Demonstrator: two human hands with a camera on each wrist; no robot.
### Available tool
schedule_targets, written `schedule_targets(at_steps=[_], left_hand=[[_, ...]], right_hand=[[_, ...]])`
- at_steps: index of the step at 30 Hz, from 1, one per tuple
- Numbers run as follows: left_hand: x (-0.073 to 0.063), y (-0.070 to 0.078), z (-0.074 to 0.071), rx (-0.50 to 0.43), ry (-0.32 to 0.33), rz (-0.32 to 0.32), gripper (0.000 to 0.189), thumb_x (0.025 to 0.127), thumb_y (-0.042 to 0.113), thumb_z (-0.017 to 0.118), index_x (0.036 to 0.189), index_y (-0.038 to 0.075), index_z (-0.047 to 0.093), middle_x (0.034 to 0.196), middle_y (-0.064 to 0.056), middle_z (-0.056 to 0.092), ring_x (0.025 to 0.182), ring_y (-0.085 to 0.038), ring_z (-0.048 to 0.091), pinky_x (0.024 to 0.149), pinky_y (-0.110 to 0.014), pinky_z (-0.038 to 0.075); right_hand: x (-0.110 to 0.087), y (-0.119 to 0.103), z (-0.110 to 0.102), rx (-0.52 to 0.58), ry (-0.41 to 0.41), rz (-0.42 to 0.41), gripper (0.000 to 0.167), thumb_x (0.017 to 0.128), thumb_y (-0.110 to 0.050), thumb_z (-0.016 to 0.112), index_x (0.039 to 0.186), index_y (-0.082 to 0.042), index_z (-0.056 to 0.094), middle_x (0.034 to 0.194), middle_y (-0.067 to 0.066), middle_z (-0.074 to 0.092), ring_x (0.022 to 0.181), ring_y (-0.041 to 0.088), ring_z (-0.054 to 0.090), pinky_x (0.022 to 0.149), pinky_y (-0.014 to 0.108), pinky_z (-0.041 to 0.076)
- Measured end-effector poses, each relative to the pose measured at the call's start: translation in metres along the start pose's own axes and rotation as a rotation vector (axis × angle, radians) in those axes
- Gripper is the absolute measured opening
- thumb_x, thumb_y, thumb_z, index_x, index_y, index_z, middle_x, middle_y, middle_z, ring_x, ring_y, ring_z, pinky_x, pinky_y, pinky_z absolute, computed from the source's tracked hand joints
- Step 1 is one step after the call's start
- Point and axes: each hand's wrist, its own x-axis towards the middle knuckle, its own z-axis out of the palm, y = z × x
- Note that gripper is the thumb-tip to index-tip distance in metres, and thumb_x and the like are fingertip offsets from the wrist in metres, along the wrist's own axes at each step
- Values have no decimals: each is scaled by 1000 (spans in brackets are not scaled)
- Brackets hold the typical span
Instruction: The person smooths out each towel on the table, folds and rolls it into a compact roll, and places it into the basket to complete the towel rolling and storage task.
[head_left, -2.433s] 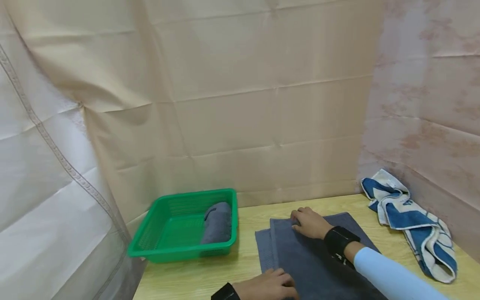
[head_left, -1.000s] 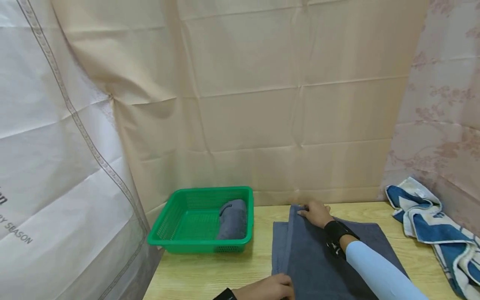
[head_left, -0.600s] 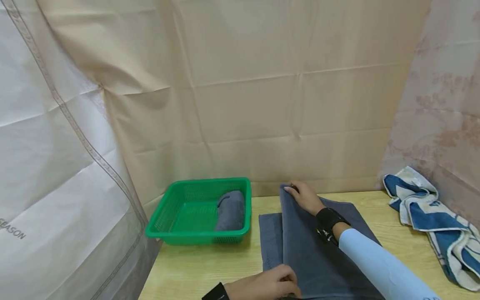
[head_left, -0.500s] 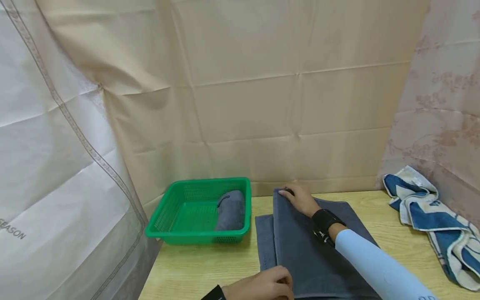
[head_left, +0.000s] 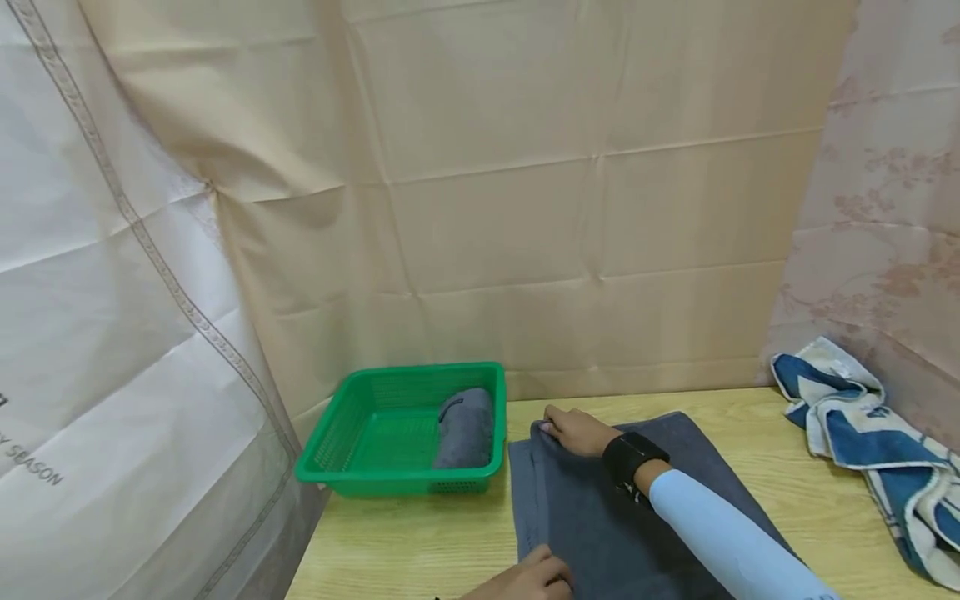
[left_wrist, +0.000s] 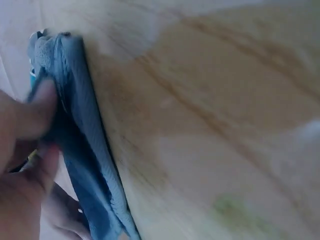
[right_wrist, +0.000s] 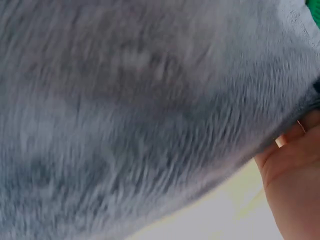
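A dark grey towel (head_left: 600,517) lies folded over on the wooden table, a strip of its lower layer showing along the left side. At the far left corner of the upper layer, my right hand (head_left: 581,432) pinches the fabric. My left hand (head_left: 528,579) holds the near end of the same edge, partly cut off by the bottom of the head view. In the left wrist view, thumb and fingers (left_wrist: 45,107) pinch the towel's layered edge (left_wrist: 82,95). The right wrist view is mostly filled by grey cloth (right_wrist: 150,100), with the right hand (right_wrist: 295,165) at its edge.
Left of the towel stands a green plastic basket (head_left: 397,479) with a rolled grey towel (head_left: 465,429) on its right side. A crumpled blue and white towel (head_left: 840,433) lies at the table's right. Cloth hangings (head_left: 487,225) close off the back and sides.
My right hand has lifted the upper layer's far corner, carried it left and lowered it nearer the lower layer's left edge. My left hand has moved slightly left with the near end.
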Motion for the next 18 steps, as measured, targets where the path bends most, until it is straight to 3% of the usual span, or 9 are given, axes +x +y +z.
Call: schedule_targets(at_steps=[2,6,10,15,18], left_hand=[[-1,6,-7,231,74,100,19,109,27,54,96,18,64,95,6,63,87,0,51,80,-7,33],[-2,10,-17,307,-39,-24,22,110,35,51,95,23,62,94,12,61,85,5,48,69,-6,23],[-3,4,-22,475,-99,-63,18,108,35,54,95,26,63,91,14,58,79,5,47,64,-10,24],[-4,-2,-23,589,-114,-151,11,103,32,65,94,26,64,82,14,53,68,4,42,56,-14,23],[-3,-4,-24,570,-116,-208,12,103,32,64,93,26,64,78,13,50,64,3,38,53,-16,22]], right_hand=[[-4,3,-6,-16,6,45,19,113,-20,42,96,-12,46,72,-2,41,56,10,38,61,31,35],[-17,12,-20,-100,29,168,17,112,-19,44,97,-10,48,69,1,43,56,15,40,60,33,34],[-34,27,-28,-232,64,219,15,110,-19,48,99,-9,49,65,2,44,53,17,44,56,34,35],[-40,33,-31,-378,192,175,12,107,-18,55,101,-10,49,62,2,47,51,21,51,50,39,41],[-34,32,-30,-377,313,119,13,104,-18,61,103,-9,52,66,2,52,53,22,55,50,41,44]])
